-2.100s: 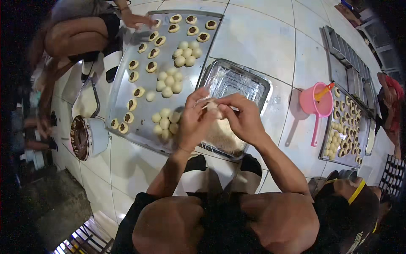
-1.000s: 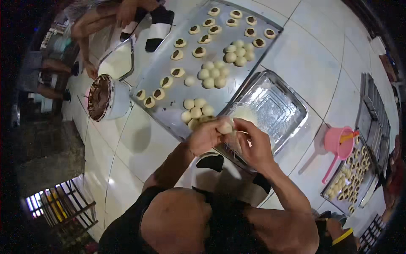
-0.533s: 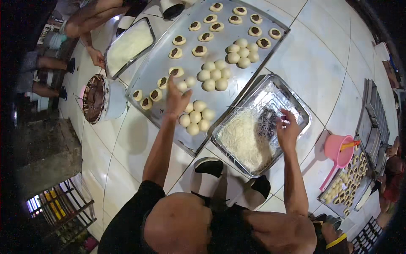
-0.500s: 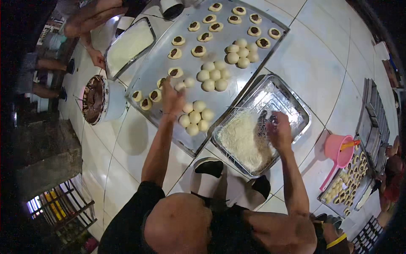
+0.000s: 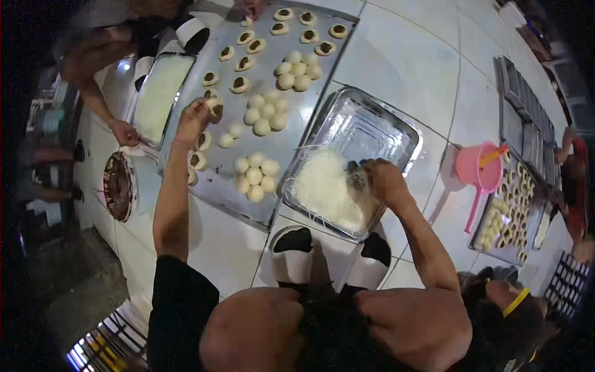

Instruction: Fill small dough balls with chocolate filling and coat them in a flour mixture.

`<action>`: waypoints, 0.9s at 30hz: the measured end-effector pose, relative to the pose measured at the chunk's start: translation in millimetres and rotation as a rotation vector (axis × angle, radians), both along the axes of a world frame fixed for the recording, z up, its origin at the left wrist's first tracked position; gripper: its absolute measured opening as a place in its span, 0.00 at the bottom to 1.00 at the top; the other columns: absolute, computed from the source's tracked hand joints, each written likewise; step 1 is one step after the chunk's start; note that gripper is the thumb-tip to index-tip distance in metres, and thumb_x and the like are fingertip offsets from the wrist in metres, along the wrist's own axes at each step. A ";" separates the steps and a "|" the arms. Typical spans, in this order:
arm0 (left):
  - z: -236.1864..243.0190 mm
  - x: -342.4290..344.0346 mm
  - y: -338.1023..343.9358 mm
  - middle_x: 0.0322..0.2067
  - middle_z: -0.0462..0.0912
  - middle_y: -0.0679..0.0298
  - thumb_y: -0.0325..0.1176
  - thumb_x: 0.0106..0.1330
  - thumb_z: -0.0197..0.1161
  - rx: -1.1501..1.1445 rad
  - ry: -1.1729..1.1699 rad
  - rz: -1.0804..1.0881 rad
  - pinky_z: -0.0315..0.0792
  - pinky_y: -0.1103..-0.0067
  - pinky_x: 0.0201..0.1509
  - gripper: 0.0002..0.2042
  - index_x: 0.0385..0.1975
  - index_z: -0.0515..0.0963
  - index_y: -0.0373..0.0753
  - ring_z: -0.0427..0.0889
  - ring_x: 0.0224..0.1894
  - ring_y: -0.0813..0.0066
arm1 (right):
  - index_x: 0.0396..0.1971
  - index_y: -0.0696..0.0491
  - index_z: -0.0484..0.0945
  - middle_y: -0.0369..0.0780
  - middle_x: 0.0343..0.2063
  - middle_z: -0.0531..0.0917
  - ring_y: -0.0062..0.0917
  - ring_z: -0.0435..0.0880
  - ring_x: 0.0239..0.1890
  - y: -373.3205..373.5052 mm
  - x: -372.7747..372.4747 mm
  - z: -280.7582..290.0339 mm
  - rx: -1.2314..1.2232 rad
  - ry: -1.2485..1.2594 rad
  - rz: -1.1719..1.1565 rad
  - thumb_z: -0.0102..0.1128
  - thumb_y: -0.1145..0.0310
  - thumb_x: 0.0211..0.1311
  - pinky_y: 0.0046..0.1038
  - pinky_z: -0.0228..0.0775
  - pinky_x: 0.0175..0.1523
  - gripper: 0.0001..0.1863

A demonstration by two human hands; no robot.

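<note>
On a large metal tray (image 5: 297,133), my left hand (image 5: 192,121) pinches a flattened dough round (image 5: 215,107) with brown filling, slightly tilted at the fingertips. More filled rounds (image 5: 240,85) lie in loose rows beyond and beside it. Smooth dough balls (image 5: 255,176) sit in clusters to the right of my left hand. My right hand (image 5: 387,183) is in a smaller metal pan (image 5: 378,121), fingers curled at the edge of a heap of pale shreds that look like grated cheese (image 5: 319,186). A dark patch by those fingertips is unclear.
Another person's hand (image 5: 126,132) is at a pan of pale shreds (image 5: 167,93); a hand (image 5: 249,7) reaches the big tray's far end. A tub of brown filling (image 5: 118,186) stands left. Rightward are a pink dipper (image 5: 480,166), another dough tray (image 5: 493,232) and stacked metal pans (image 5: 536,127).
My left hand has moved left from among the dough pieces and now holds a filled round. My right hand has come down to the shreds' edge. The whole view has shifted.
</note>
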State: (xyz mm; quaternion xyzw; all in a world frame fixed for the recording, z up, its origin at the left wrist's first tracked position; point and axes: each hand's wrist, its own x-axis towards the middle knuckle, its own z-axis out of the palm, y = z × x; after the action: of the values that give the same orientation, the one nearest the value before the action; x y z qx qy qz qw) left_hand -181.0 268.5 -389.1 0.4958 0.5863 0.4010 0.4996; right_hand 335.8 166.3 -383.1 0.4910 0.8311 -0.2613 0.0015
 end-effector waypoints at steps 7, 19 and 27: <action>47.9 146.1 -40.8 0.51 0.79 0.51 0.34 0.71 0.49 0.054 -0.879 0.082 0.74 0.69 0.59 0.18 0.55 0.70 0.29 0.80 0.52 0.59 | 0.32 0.57 0.80 0.45 0.29 0.82 0.40 0.78 0.29 8.4 22.0 11.7 0.118 0.203 -0.017 0.61 0.69 0.52 0.37 0.72 0.36 0.09; 27.1 326.1 -118.7 0.38 0.81 0.57 0.30 0.70 0.51 -0.392 -0.988 0.201 0.79 0.77 0.51 0.12 0.45 0.76 0.31 0.81 0.40 0.70 | 0.37 0.60 0.81 0.40 0.28 0.83 0.26 0.78 0.25 21.0 -35.2 75.9 0.057 0.349 -0.194 0.62 0.76 0.56 0.27 0.73 0.34 0.09; 65.8 326.5 -118.5 0.45 0.81 0.57 0.22 0.68 0.53 -0.317 -0.806 0.107 0.78 0.82 0.44 0.15 0.55 0.72 0.35 0.82 0.43 0.70 | 0.38 0.58 0.81 0.40 0.30 0.82 0.32 0.78 0.31 -1.4 -34.8 59.2 0.132 0.816 -0.580 0.66 0.76 0.52 0.29 0.72 0.39 0.11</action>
State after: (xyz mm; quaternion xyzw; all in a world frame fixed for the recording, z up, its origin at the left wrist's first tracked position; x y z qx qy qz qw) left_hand 145.5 150.0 -323.2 0.1858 0.4237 0.4929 0.7369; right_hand 301.1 164.9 -323.9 0.5587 0.6080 -0.3684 -0.4272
